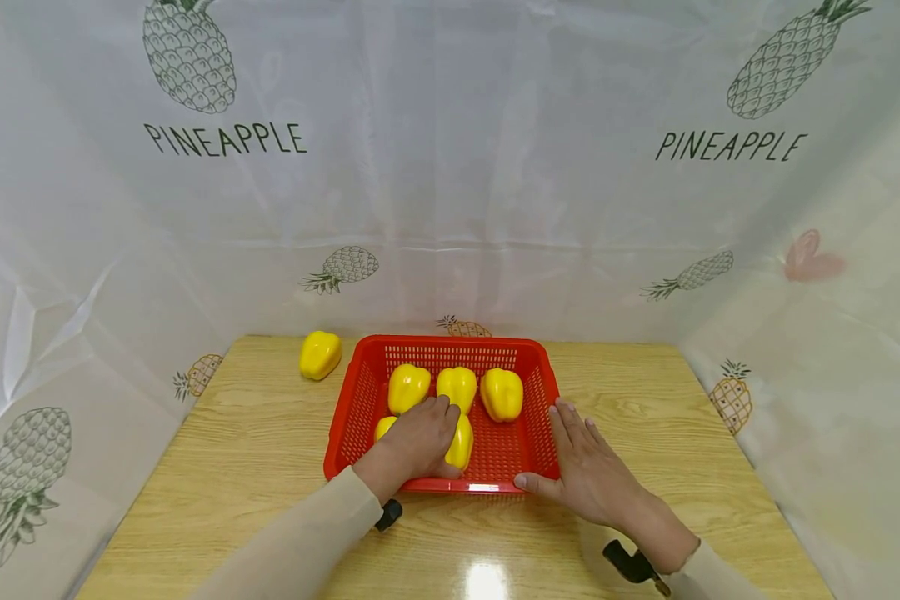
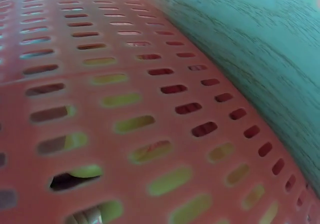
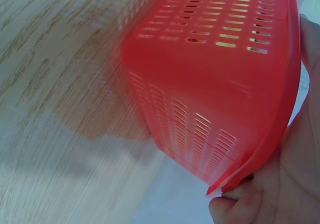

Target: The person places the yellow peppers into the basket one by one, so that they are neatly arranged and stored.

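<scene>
A red plastic basket (image 1: 528, 433) with slotted walls stands on the table and holds several yellow bell peppers. Three of them, a left one (image 1: 408, 387), a middle one (image 1: 457, 385) and a right one (image 1: 502, 394), sit along the back. My left hand (image 1: 420, 437) reaches into the front of the basket and grips a bell pepper (image 1: 461, 443) between fingers and thumb. Another bell pepper (image 1: 383, 427) is partly hidden behind that hand. At the front right corner, my right hand (image 1: 588, 471) lies with straight fingers against the basket's side, its thumb at the front rim.
One more yellow bell pepper (image 1: 319, 355) lies on the wooden table (image 1: 232, 458), left of the basket's back corner. A white sheet (image 1: 480, 183) printed with pineapples hangs behind the table and along both sides.
</scene>
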The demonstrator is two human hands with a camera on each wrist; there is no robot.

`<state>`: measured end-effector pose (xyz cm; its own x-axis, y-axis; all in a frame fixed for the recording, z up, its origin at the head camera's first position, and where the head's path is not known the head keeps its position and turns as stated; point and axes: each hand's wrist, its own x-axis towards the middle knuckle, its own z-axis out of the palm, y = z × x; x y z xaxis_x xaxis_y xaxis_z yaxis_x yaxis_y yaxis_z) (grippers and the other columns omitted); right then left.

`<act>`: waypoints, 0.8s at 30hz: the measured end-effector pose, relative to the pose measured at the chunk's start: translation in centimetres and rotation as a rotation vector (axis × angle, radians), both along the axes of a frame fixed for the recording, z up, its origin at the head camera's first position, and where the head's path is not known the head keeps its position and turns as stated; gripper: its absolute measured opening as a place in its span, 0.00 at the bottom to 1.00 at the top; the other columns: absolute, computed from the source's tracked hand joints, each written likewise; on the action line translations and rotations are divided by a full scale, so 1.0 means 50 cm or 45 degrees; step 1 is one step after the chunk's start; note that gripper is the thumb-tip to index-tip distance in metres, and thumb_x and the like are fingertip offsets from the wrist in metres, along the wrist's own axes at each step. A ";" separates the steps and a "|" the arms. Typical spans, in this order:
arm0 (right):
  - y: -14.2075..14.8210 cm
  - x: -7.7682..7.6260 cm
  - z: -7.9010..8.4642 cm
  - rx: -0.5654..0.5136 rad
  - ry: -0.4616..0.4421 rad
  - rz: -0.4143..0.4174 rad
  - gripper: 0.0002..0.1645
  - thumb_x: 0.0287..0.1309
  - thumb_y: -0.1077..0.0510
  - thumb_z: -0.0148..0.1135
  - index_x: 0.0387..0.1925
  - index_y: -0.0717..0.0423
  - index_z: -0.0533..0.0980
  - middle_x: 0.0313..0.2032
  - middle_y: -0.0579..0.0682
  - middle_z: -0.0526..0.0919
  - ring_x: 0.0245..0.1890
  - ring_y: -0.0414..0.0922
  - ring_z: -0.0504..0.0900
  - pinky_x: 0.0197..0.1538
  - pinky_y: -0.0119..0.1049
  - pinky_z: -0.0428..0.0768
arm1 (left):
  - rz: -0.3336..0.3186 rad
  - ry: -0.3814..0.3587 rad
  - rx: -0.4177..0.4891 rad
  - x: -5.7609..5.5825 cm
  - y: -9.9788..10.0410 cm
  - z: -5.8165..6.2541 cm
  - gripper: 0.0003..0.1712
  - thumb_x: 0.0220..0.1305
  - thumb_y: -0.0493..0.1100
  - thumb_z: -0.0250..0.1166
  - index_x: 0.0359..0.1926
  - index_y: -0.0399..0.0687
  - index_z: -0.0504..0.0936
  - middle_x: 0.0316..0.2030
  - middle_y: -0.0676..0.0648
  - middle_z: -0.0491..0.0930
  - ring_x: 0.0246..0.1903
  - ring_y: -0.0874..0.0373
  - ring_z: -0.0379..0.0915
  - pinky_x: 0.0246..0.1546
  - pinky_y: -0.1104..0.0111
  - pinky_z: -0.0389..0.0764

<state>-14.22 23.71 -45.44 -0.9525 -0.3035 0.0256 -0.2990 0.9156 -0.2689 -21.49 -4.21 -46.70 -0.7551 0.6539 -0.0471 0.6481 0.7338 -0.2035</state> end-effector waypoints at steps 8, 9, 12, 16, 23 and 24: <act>-0.002 0.000 0.005 -0.002 -0.004 0.001 0.73 0.62 0.16 0.52 0.80 0.73 0.51 0.81 0.71 0.51 0.81 0.67 0.54 0.80 0.67 0.54 | -0.037 0.085 -0.061 -0.008 -0.003 -0.012 0.48 0.56 0.81 0.68 0.55 0.44 0.74 0.40 0.48 0.72 0.41 0.55 0.67 0.54 0.71 0.79; -0.002 0.000 0.005 -0.002 -0.003 0.001 0.73 0.62 0.16 0.52 0.80 0.73 0.51 0.81 0.71 0.51 0.81 0.67 0.54 0.80 0.67 0.55 | -0.038 0.091 -0.061 -0.009 -0.003 -0.013 0.48 0.55 0.81 0.68 0.55 0.44 0.74 0.40 0.48 0.72 0.41 0.55 0.67 0.53 0.71 0.79; -0.002 0.000 0.005 0.000 0.004 0.004 0.73 0.62 0.16 0.53 0.80 0.73 0.51 0.81 0.71 0.51 0.81 0.67 0.54 0.80 0.67 0.55 | -0.027 0.080 -0.052 -0.009 -0.004 -0.012 0.50 0.54 0.82 0.68 0.55 0.44 0.74 0.40 0.48 0.72 0.41 0.55 0.68 0.54 0.71 0.79; -0.002 0.000 0.004 -0.003 0.006 0.003 0.73 0.62 0.16 0.53 0.80 0.73 0.52 0.81 0.71 0.51 0.81 0.67 0.55 0.80 0.67 0.55 | 0.008 0.034 -0.032 -0.005 -0.004 -0.011 0.54 0.51 0.84 0.67 0.58 0.44 0.73 0.42 0.48 0.73 0.43 0.55 0.70 0.56 0.70 0.81; -0.001 0.002 0.004 0.000 0.002 -0.001 0.73 0.62 0.15 0.52 0.80 0.73 0.52 0.81 0.71 0.52 0.81 0.67 0.55 0.79 0.68 0.55 | 0.001 0.044 -0.043 -0.004 -0.004 -0.013 0.56 0.50 0.86 0.65 0.60 0.45 0.73 0.45 0.47 0.74 0.45 0.54 0.71 0.58 0.70 0.81; -0.002 0.002 0.004 0.001 0.005 -0.001 0.73 0.62 0.15 0.52 0.80 0.73 0.53 0.81 0.71 0.52 0.81 0.67 0.55 0.79 0.68 0.55 | -0.003 0.049 -0.046 -0.004 -0.004 -0.013 0.56 0.50 0.86 0.64 0.60 0.45 0.73 0.45 0.47 0.74 0.45 0.54 0.71 0.57 0.70 0.81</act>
